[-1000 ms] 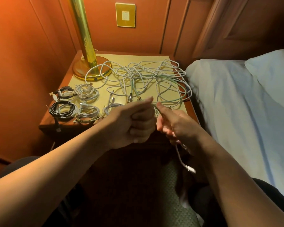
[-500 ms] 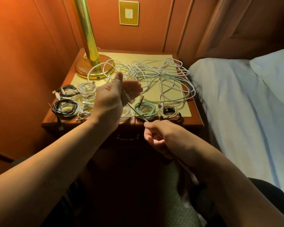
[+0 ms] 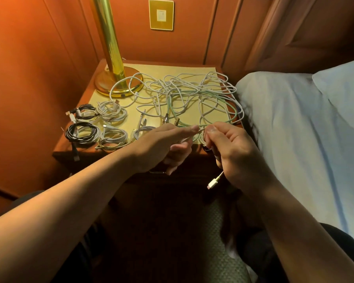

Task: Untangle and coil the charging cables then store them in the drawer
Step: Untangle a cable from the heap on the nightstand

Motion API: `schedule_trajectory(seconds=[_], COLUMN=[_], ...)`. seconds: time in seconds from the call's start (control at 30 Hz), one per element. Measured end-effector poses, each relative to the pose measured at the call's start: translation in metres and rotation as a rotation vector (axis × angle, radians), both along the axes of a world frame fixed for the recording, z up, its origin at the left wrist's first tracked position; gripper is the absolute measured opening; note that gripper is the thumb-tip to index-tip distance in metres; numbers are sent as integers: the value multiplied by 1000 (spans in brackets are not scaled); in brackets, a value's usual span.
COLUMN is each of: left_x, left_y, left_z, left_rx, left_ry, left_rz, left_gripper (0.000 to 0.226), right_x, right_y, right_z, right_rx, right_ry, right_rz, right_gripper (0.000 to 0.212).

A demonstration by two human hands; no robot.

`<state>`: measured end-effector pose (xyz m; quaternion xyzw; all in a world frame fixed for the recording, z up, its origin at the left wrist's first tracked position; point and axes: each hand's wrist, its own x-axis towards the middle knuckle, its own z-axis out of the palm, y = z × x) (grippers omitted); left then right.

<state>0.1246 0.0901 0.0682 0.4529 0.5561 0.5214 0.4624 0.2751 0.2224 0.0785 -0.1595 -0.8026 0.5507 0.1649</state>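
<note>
Both hands work one white cable at the nightstand [image 3: 192,67] front edge. Left hand [image 3: 168,144]: thumb and curled fingers pinch the white cable [image 3: 200,129]. Right hand [image 3: 231,148]: fingers closed around it, connector [image 3: 213,183] hanging below. Progress, by judgement: partial. Coiled bundles [image 3: 108,123] on the left number at least five visible (two black, the rest white; more may sit behind the hands). Tangled pile [image 3: 192,94] remains right of the brass lamp [image 3: 112,58]; strand count cannot be determined. Drawer [image 3: 184,170] appears closed, nothing stored.
</note>
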Motion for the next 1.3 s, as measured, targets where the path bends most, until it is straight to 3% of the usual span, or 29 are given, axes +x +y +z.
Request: schedule_trajectory(seconds=[0.2, 0.3, 0.43, 0.57, 0.73, 0.83, 0.97, 1.07, 1.17, 1.3], left_x=[2, -1, -8, -7, -13, -5, 18, 24, 24, 16], left_y=[2, 1, -6, -11, -10, -5, 3, 11, 13, 12], left_z=[-2, -2, 7, 10, 16, 20, 27, 23, 18, 13], left_rx=[94, 124, 72, 76, 109, 102, 28, 21, 15, 42], left_ry=[-567, -767, -796, -783, -756, -656, -440, -389, -493, -479], left_rz=[-128, -234, -382, -388, -352, -150, 452, 704, 827, 767], left_gripper=[48, 48, 48, 50, 54, 57, 55, 62, 74, 55], right_x=[-3, 0, 0, -2, -2, -2, -5, -11, -20, -27], right_y=[1, -2, -4, -10, -22, -23, -20, -20, -19, -14], right_z=[5, 11, 10, 10, 13, 14, 8, 0, -8, -11], right_rx=[-256, -234, -149, -106, 238, 370, 450, 430, 422, 315], right_ry=[-69, -39, 12, 46, 145, 196, 187, 162, 148, 73], right_rz=[158, 252, 280, 292, 153, 86, 34, 43, 34, 88], right_gripper=[28, 25, 20, 22, 15, 14, 15, 12, 13, 12])
